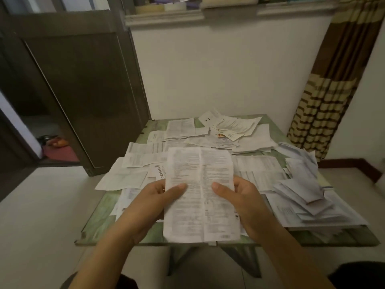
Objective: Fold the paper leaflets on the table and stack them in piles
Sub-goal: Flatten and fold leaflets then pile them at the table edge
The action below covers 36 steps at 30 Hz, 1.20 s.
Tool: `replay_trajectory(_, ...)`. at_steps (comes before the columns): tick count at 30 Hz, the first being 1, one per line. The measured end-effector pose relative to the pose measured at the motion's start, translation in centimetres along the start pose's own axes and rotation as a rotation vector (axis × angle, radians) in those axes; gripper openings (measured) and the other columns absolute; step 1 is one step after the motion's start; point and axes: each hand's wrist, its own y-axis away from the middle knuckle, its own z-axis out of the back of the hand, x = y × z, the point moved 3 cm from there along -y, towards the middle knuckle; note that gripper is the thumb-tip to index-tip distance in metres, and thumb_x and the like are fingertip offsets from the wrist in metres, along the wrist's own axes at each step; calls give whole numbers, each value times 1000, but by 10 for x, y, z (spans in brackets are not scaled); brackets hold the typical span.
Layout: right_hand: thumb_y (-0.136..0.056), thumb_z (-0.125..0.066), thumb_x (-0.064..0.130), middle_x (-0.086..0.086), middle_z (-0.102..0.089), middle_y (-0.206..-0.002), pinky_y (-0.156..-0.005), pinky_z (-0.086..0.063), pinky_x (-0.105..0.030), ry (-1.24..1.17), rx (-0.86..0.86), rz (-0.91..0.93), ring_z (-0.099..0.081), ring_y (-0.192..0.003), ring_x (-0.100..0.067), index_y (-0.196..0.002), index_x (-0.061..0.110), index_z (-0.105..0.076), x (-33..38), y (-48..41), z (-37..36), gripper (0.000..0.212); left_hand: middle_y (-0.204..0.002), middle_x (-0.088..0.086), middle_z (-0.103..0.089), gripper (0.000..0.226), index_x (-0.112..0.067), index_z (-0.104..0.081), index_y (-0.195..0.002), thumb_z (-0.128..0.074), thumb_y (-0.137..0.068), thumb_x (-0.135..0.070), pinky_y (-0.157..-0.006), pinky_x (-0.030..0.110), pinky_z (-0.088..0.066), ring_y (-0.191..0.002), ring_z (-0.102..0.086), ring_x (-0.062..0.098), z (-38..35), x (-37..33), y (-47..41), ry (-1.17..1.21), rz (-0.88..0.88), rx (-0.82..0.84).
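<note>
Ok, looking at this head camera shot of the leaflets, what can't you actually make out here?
- Print on the held leaflet: blurred and too small to read.
- Fingers of the left hand and right hand: behind the sheet; only thumbs show.
- Table top: mostly covered by loose leaflets.
- Pile on the right: overlapping sheets, so no count, and folded or not is unclear.
- Shelf items: cut off by the top edge.

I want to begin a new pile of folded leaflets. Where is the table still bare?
Bare green table shows at the near left corner, beside the left hand, and in a thin strip along the near edge. The middle and far side are covered with loose leaflets; the right side holds the folded pile.
</note>
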Motion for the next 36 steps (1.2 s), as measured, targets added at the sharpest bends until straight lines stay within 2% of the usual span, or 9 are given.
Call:
replay_trajectory(7, -91, -51, 1, -10, -72, -98, -71, -59, -38, -63, -24, -67, -70, -87, -27, -108, 9, -62, -4, 3, 6, 22, -92, 3, -74, 17, -15, -68, -98, -52, -93, -11, -76, 38, -56, -84, -71, 21, 0, 12, 1, 83, -7, -124)
replay_trajectory(11, -90, -45, -8, -6, -66, -69, -45, -50, -20, 39, -13, -20, -67, -58, -14, -75, 2, -60, 2, 11, 10, 24, -87, 5, -73, 28, -15, -71, -75, -49, -91, -10, -64, 33, -57, -75, -71, 19, 3, 9, 2, 143, -41, -142)
replay_trajectory(14, -91, -42, -10, -5, -68, -68, -42, -48, -19, 128, -21, 19, -68, -60, -17, -66, 3, -60, 2, 12, 12, 34, -89, 9, -74, 23, -13, -67, -92, -47, -93, -24, -66, 36, -57, -76, -71, 23, 3, 12, 2, 297, 8, -114)
replay_trajectory(16, -92, -41, -10, -7, -68, -75, -44, -48, -18, 169, -15, 50, -69, -65, -16, -66, 3, -62, 1, 12, 12, 35, -95, 8, -74, 20, -17, -65, -98, -50, -93, -28, -73, 37, -56, -83, -72, 24, 0, 15, 3, 274, 36, -80)
replay_trajectory(21, -91, -41, -8, 3, -68, -92, -59, -52, -16, 314, 97, 12, -67, -79, -3, -79, 6, -70, -3, 16, 11, 34, -91, -4, -74, 12, -20, -69, -94, -64, -86, -13, -75, 33, -57, -81, -72, 16, 4, 22, 2, -19, -11, -186)
replay_trajectory(26, -93, -48, 10, 5, -71, -85, -61, -49, -12, 369, 44, 76, -67, -77, -7, -98, 12, -64, 7, 10, 14, 17, -83, -9, -74, 11, -21, -69, -93, -64, -86, -14, -64, 22, -57, -75, -72, 12, 0, 15, -1, -133, -45, -55)
replay_trajectory(28, -92, -55, 17, 3, -70, -83, -56, -49, -13, 510, 128, 37, -68, -70, -6, -104, 19, -60, 5, 7, 5, 13, -80, -8, -74, 11, -22, -68, -90, -64, -86, -13, -60, 18, -55, -73, -71, 10, -8, 10, -2, -179, -52, 15)
replay_trajectory(31, -89, -61, 20, 2, -70, -80, -55, -52, -16, 671, 215, -9, -70, -67, -8, -92, 16, -60, 0, 7, 1, 6, -82, 2, -74, 6, -18, -69, -88, -63, -87, -17, -67, 24, -57, -76, -71, 15, -11, 10, -5, -217, -76, 35)
replay_trajectory(36, -89, -60, 20, 1, -71, -74, -54, -54, -20, 442, -100, 71, -69, -63, -10, -88, 11, -61, 0, 7, 15, 10, -91, 9, -74, 21, -7, -65, -101, -60, -86, -22, -65, 29, -59, -83, -72, 23, -15, 21, -1, 120, -28, 38)
